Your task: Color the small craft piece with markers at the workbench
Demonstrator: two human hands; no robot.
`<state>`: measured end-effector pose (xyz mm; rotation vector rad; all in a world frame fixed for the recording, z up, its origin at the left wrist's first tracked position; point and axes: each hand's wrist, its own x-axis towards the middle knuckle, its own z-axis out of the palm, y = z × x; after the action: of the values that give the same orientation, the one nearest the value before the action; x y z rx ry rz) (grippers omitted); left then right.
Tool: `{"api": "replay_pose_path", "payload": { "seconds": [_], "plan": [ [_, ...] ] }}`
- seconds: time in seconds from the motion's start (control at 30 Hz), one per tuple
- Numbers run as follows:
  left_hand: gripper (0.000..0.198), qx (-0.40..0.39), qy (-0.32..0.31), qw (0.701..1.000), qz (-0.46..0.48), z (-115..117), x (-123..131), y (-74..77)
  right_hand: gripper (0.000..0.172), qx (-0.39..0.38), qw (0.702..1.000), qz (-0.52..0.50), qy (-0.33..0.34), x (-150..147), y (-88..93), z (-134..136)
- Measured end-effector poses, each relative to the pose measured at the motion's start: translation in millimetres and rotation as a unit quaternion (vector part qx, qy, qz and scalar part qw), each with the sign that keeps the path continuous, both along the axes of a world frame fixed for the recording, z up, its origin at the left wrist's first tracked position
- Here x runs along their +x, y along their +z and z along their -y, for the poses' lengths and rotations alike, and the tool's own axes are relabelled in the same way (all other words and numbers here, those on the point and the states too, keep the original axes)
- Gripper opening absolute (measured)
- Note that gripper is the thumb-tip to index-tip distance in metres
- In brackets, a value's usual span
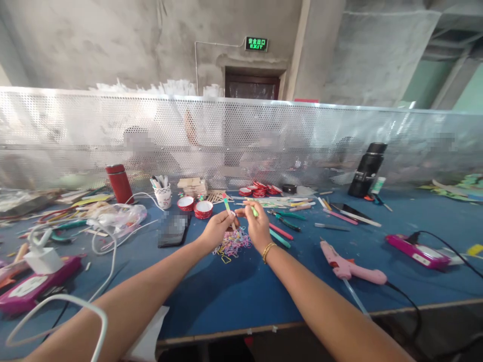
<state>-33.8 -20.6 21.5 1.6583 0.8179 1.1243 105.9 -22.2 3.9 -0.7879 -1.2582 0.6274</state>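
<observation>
My left hand [218, 229] is closed on a flat craft stick [227, 204], held upright, with red, green and other bands of colour on its upper part. Close beside it, my right hand [258, 229] grips a light green marker [254, 211], its tip hidden by the fingers. A gold bracelet [267, 250] circles the right wrist. Beneath both hands lies a loose heap of small multicoloured bands [234, 245] on the blue table [226, 301]. Just right of my right hand rest a red marker [281, 231] and a teal marker [279, 239].
A pink glue gun [350, 269] lies to the right, near a magenta power strip [417, 251]. Left are a phone [173, 229], white cables and a red flask [119, 184]. Red-rimmed round tins [203, 210], green-handled pliers [285, 218] and a black bottle [367, 171] stand or lie farther back.
</observation>
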Motion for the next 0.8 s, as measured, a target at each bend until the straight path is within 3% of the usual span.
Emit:
{"api": "replay_pose_path", "payload": {
  "seconds": [0.1,0.17,0.23,0.33,0.47,0.53,0.8],
  "plan": [
    [0.039,-0.080,-0.097,0.991,0.044,11.3,4.7,3.3,0.030,-0.060,0.994,-0.054,0.069,-9.6,-2.7,0.8],
    [0.042,-0.098,-0.097,0.988,0.064,14.3,7.2,4.4,0.031,-0.100,0.985,-0.073,0.121,-15.7,-3.6,1.7],
    [0.042,-0.103,-0.077,0.989,0.077,13.1,7.7,6.2,0.032,-0.103,0.983,-0.085,0.126,-19.3,-3.2,2.6],
    [0.040,-0.078,-0.034,0.994,0.065,5.6,2.6,11.4,0.030,-0.064,0.992,-0.068,0.082,-17.1,1.0,5.1],
    [0.042,0.038,0.060,0.997,-0.016,-5.8,-9.9,18.7,0.029,0.014,1.000,0.005,-0.012,-2.2,9.3,6.7],
    [0.042,0.036,0.088,0.995,-0.043,-8.9,-13.6,19.9,0.031,0.035,0.998,0.024,-0.047,7.3,11.0,3.1],
    [0.040,0.007,0.085,0.994,-0.070,-12.0,-4.3,13.2,0.050,0.030,0.984,0.077,-0.160,40.8,6.9,-17.3]
  ]
}}
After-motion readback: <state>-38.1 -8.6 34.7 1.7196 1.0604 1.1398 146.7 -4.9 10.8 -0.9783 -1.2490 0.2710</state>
